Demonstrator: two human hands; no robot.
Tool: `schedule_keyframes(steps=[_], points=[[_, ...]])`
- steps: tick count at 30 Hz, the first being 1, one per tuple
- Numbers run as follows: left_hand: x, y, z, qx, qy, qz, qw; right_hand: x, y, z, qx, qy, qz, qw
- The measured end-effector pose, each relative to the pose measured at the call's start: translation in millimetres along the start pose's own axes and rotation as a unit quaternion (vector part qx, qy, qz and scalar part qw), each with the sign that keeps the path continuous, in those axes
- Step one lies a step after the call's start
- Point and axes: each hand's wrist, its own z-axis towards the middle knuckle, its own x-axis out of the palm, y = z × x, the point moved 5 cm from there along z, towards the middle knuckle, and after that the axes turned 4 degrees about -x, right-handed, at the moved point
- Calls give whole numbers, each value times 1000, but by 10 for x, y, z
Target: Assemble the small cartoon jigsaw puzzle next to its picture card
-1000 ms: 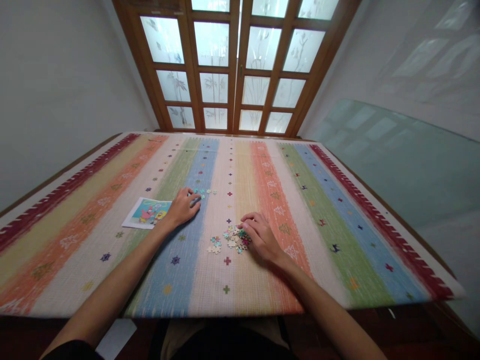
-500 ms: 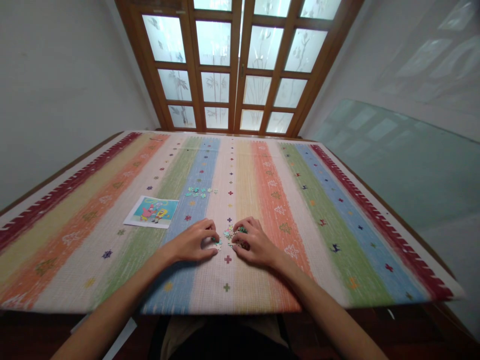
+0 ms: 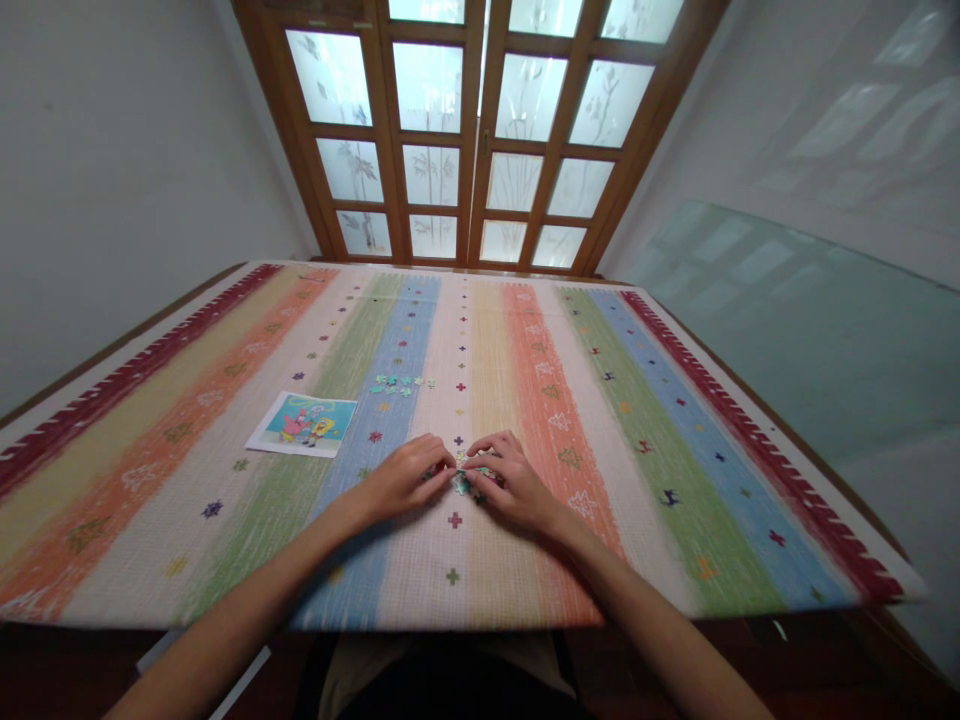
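The pile [image 3: 462, 484] of puzzle pieces lies on the cloth [image 3: 420, 585], mostly hidden by the fingers; its count and long axis are hard to make out. At its nine o'clock the left hand [image 3: 409, 478] has thumb and fingertips drawn together. At three o'clock the right hand [image 3: 517, 485] curls over it, thumb and forefinger close. I cannot tell whether either pinches a piece.

Taking the pile as the dial's centre and twelve as the far edge, a loose cluster [image 3: 406, 381] of teal pieces sits at eleven, its long axis running roughly nine to three. The card [image 3: 319, 425] lies flat near ten, cartoon upright to the person, long axis also roughly nine to three. Beyond, the doors [image 3: 385, 110] at twelve are cut off at the top. Between seven and eight, below the cloth's edge, the left forearm partly hides a paper [image 3: 240, 685].
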Motion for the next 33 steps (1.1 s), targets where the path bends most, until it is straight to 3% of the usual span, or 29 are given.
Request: schedule_keyframes(steps=[3, 7, 14, 23, 27, 33], points=[[-184, 176, 72, -38, -40, 19, 998, -6, -24, -6, 15, -18, -13, 1000], [-471, 595, 184, -126, -106, 49, 985, 25, -11, -19, -1, -12, -43, 999], [-594, 1095, 398, -191, -106, 127, 967, 30, -28, -22, -7, -6, -60, 998], [-501, 1319, 546, -181, -106, 160, 965, -52, -116, -30, 31, -41, -66, 996], [-519, 1303, 533, -172, -111, 172, 964, -63, -131, -36, 31, -55, -71, 995], [-474, 1204, 502, -142, -73, 179, 971, -66, -164, -42, 31, -43, -92, 994]])
